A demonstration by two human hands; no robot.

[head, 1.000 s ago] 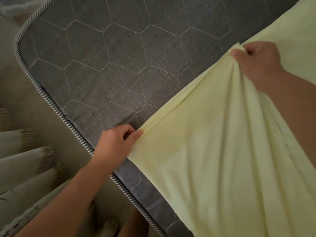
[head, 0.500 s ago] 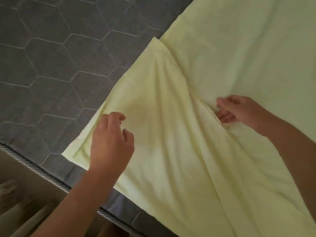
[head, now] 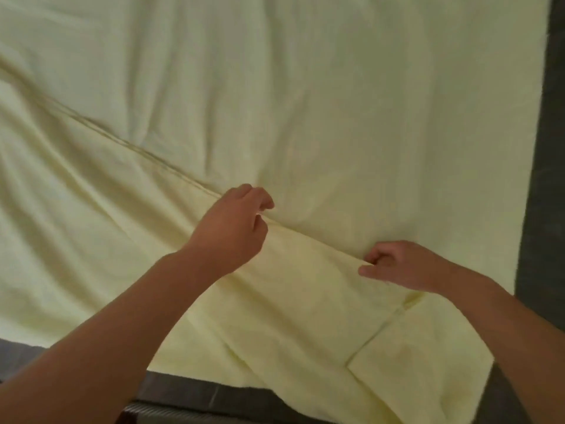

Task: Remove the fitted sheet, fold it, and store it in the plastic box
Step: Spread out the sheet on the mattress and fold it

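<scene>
Two hands in my view, left hand (head: 232,223) and right hand (head: 397,264), each pinched shut on the folded edge of the fitted sheet (head: 305,102), spread loose over the mattress (head: 547,209) near its front-right corner; folding begun, boxing outstanding.

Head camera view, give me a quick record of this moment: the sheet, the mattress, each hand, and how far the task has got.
sheet: pale yellow fitted sheet, spread over most of the view, wrinkled, with a folded edge running diagonally from upper left to the hands
mattress: dark grey mattress, bare along the right side and bottom edge
left hand: left hand, fingers curled at the folded edge
right hand: right hand, pinching the same edge further right
plastic box: not in view
task stage: folding under way, not stored
</scene>
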